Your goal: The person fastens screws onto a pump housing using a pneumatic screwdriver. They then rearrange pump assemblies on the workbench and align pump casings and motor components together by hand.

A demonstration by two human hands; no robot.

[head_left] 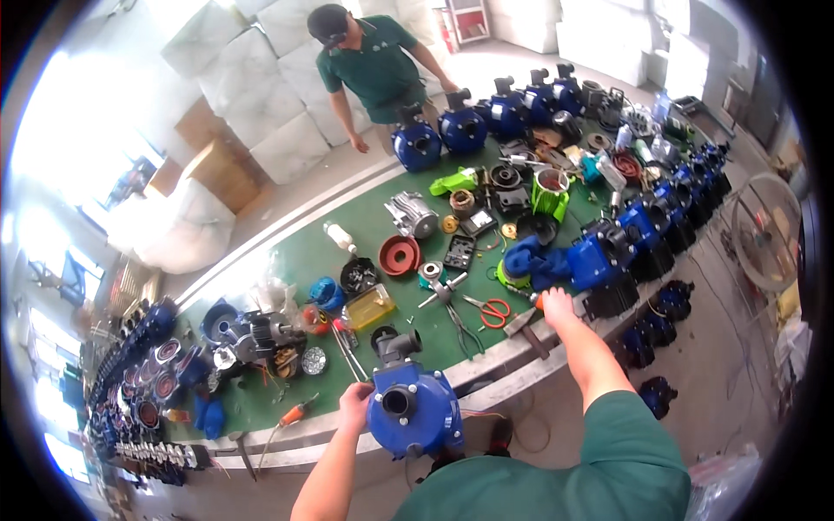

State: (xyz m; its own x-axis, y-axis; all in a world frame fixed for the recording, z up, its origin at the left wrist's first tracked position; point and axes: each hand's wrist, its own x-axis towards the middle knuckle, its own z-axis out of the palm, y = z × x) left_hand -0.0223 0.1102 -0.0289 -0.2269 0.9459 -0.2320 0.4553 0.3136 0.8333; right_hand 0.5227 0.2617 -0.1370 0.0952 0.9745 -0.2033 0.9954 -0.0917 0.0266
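Note:
At the near table edge stands a blue water pump (407, 404) with a round open port facing up and a black elbow fitting (397, 343) behind it. My left hand (352, 406) is closed against the pump's left side; its fingertips are partly hidden. Farther right, my right hand (559, 308) is closed around an orange-ended tool (539, 301), which looks like a screwdriver; most of it is hidden by the hand. Close to that hand lie a hammer (526, 330), red-handled scissors (493, 313) and a blue cloth or glove (537, 262). Pliers (465, 332) rest nearer the pump.
Rows of blue pumps (599, 260) line the green table's (295, 252) right and far sides. Motor parts (261, 334) crowd its left. A yellow liquid tub (368, 306) and a corded orange tool (294, 415) lie nearby. Another person (373, 65) stands across the table.

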